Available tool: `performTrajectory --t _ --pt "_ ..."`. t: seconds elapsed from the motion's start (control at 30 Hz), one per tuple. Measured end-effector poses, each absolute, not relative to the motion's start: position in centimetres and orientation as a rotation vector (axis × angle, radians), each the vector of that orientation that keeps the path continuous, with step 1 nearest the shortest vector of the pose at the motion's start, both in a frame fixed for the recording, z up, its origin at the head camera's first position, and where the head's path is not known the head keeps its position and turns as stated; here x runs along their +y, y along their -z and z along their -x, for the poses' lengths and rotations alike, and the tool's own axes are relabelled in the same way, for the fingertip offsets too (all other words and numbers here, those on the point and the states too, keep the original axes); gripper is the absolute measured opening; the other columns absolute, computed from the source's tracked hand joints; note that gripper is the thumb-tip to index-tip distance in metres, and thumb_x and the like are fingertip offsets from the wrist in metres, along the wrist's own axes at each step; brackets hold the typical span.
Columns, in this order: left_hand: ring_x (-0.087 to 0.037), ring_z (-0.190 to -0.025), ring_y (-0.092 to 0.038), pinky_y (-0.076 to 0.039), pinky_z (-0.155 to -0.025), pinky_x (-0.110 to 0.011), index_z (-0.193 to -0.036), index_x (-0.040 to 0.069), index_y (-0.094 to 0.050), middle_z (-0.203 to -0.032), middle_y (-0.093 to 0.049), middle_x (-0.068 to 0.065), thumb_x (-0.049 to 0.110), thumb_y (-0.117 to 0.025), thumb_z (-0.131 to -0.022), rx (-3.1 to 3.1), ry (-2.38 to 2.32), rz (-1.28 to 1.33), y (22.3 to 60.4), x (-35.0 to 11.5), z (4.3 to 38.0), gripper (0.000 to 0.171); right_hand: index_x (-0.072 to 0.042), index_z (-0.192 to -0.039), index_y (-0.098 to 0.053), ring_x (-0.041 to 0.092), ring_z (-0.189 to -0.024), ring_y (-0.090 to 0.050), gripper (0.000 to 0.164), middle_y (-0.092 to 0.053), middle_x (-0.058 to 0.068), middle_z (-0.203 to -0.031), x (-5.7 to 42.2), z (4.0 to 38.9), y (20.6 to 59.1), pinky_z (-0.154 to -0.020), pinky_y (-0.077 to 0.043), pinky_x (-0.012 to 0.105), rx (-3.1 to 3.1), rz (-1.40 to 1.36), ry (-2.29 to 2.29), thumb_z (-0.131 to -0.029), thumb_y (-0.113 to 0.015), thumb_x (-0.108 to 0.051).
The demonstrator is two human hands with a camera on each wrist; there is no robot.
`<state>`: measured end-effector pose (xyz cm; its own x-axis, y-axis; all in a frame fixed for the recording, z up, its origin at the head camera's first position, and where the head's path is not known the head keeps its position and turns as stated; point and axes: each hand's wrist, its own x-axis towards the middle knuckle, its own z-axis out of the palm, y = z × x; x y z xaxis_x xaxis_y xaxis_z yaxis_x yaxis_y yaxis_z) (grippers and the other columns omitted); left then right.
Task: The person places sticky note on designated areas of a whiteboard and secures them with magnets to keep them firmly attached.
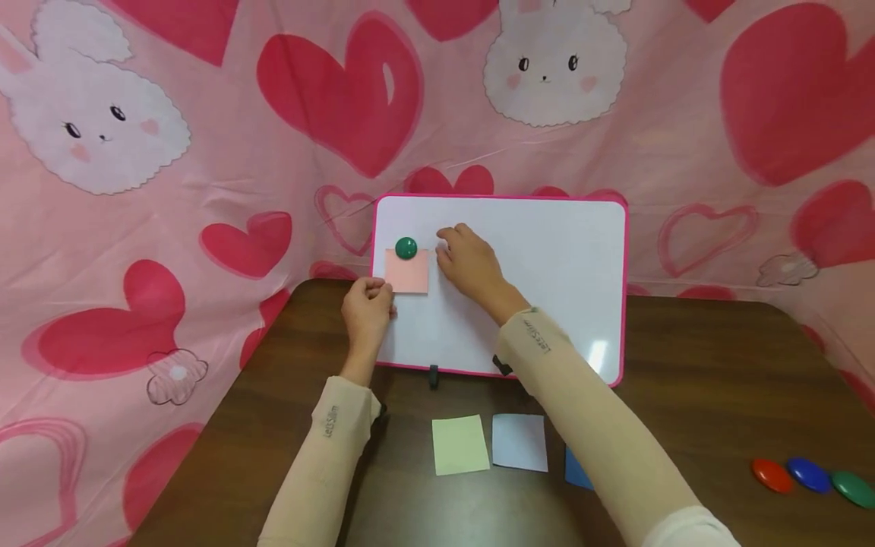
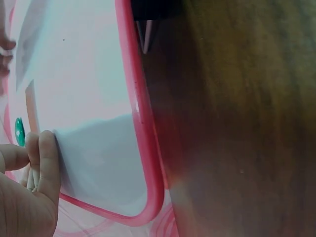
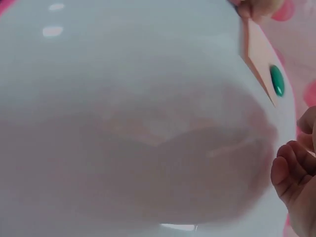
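Observation:
A pink sticky note (image 1: 406, 275) hangs on the upper left of a pink-framed whiteboard (image 1: 547, 266), under a round green magnet (image 1: 406, 248) at its top edge. The left hand (image 1: 368, 308) pinches the note's lower left corner between thumb and fingers; in the left wrist view the fingers (image 2: 48, 158) partly cover the note. To the right of the note and magnet, the right hand (image 1: 472, 262) is held before the board with its fingers loosely bent and nothing in them. In the right wrist view the green magnet (image 3: 277, 80) lies apart from that hand's fingertips (image 3: 280, 170).
On the brown table (image 1: 287, 410), before the board, lie a yellow note (image 1: 461, 445), a pale lilac note (image 1: 519, 442) and a blue note (image 1: 578, 469), partly under the right forearm. Red (image 1: 772, 475), blue (image 1: 810, 475) and green (image 1: 852, 488) magnets lie at far right. Black feet (image 1: 434, 377) support the board.

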<state>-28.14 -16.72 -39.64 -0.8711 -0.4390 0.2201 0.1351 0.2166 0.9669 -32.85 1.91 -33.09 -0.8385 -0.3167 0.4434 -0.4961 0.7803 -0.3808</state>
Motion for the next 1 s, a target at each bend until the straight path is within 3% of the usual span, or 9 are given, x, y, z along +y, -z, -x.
performTrajectory --t 0.4,1.0 --pt "-0.018 -0.059 -0.062 -0.057 -0.058 -0.024 -0.111 0.003 -0.065 -0.086 -0.069 -0.013 0.015 -0.069 -0.095 -2.139 1.654 -0.192 40.4 -17.0 26.4 0.020 -0.001 -0.117 -0.071 0.021 -0.079 -0.056 0.024 -0.063 0.007 -0.090 11.1 25.2 33.9 -0.071 -0.050 0.036 -2.540 -0.678 -0.853 -0.097 -0.063 -0.013" --pt "-0.022 -0.062 -0.066 -0.058 -0.061 -0.030 -0.105 0.003 -0.068 -0.087 -0.067 -0.012 0.016 -0.070 -0.095 -2.483 1.579 -0.039 39.7 -16.2 21.7 0.016 -0.006 -0.109 -0.074 0.013 -0.073 -0.054 0.020 -0.065 -0.004 -0.091 23.4 14.6 37.1 -0.059 -0.052 0.023 -2.559 -0.494 -0.845 -0.089 -0.076 -0.007"
